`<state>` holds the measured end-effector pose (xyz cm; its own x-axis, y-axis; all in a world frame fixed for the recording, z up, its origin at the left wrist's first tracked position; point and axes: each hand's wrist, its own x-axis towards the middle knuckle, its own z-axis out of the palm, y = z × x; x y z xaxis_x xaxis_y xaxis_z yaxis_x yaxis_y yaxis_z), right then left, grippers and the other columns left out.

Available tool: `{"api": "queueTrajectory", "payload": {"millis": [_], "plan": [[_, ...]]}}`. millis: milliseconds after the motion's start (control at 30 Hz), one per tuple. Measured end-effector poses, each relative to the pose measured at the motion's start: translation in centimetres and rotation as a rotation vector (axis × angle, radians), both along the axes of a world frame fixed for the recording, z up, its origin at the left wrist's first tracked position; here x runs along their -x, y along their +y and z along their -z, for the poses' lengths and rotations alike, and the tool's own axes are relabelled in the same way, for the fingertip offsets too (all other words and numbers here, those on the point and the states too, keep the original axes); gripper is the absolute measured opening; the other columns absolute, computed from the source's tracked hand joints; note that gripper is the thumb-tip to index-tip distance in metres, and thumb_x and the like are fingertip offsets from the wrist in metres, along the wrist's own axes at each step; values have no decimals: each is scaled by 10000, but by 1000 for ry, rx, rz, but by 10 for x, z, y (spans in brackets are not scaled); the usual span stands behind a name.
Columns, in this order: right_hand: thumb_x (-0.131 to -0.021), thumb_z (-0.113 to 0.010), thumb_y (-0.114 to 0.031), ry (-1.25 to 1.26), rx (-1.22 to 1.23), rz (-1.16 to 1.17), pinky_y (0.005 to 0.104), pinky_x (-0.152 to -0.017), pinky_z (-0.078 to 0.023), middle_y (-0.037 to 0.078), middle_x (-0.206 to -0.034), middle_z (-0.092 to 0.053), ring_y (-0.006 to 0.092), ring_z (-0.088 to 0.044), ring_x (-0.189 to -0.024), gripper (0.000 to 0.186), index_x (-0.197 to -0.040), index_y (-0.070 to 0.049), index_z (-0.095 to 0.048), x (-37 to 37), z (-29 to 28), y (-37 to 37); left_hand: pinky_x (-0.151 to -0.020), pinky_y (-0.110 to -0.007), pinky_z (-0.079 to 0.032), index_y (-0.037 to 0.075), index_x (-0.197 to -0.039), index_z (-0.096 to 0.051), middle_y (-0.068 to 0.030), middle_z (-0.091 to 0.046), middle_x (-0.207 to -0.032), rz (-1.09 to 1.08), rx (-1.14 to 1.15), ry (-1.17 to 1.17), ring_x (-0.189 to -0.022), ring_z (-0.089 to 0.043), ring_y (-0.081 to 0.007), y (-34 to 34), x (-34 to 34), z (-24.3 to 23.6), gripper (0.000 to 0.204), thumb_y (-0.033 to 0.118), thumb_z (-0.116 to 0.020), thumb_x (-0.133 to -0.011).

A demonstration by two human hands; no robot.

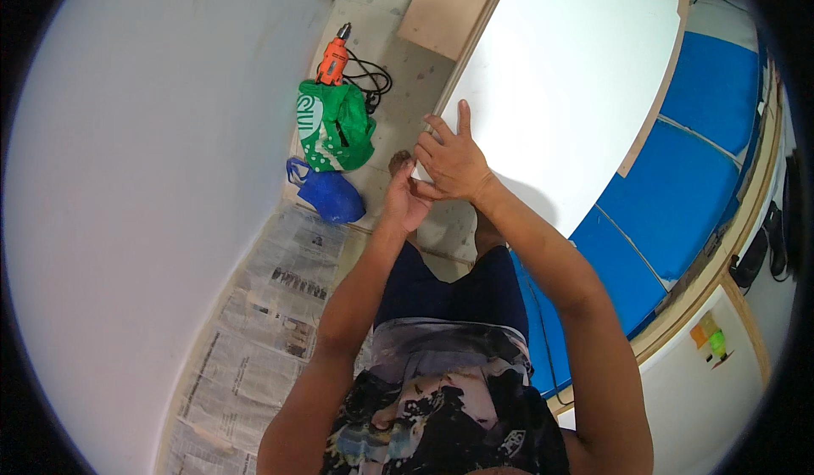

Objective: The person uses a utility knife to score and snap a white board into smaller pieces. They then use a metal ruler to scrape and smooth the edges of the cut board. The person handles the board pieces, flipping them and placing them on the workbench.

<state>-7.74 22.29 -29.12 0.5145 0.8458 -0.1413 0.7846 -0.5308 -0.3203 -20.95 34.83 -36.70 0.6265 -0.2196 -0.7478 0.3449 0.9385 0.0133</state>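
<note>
Both my hands meet at the near left corner of a large white board (577, 76). A narrow brown edge strip (471, 51) runs along the board's left side. My left hand (409, 199) is closed at the corner from below, its fingertips partly hidden. Over the top comes my right hand (454, 161), with its fingers bent onto the edge at the end of the strip. One of its fingers stretches out flat on the white face. Whether a small piece is pinched between the hands cannot be made out.
On the floor to the left lie an orange corded drill (333, 61), a green bag (337, 127) and a blue cloth bag (329, 191). Newspaper sheets (254, 339) line the wall (144, 178). A wooden panel (449, 8) stands beyond the board; blue panels (678, 187) lie right.
</note>
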Motion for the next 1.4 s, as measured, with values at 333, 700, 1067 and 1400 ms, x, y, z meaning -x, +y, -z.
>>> {"api": "queueTrajectory", "payload": {"millis": [333,700,1067,1400], "plan": [[-665,-671,-569,20,-209,33,796,-1054,-168,54,-974,-574,306,-496,-1193,540,-920,-93,-684,6,19,-15,-991,-433,-474,135,-1295,-544,-70,-612,-1279,-16,40,-59,-1158,-595,-254,-9,-6,-6,325,276,-520,-1004],[-817,-736,-338,-18,-818,734,543,-1066,-342,159,-1256,-555,363,-474,-1231,500,-1188,-43,-574,-10,-21,-143,-765,-327,-485,122,-1039,-539,-50,-641,-925,387,-506,49,-901,-630,-195,38,35,-30,402,520,-539,-976],[-891,-681,-273,219,-141,1468,497,-894,-488,184,-1152,-554,400,-587,-1056,327,-1086,-42,-556,-77,30,-393,-601,-234,-435,75,-871,-585,-14,-596,-750,628,-1260,-28,-669,-551,-93,-53,71,-121,198,236,-618,-981],[-946,-592,-109,269,-930,1927,348,-796,-515,166,-1022,-643,238,-637,-906,232,-1137,20,-567,-33,26,-357,-729,-277,-497,6,-1068,-662,-50,-660,-883,648,-1474,-565,-801,-596,-115,-204,-66,-187,174,137,-625,-959]]}}
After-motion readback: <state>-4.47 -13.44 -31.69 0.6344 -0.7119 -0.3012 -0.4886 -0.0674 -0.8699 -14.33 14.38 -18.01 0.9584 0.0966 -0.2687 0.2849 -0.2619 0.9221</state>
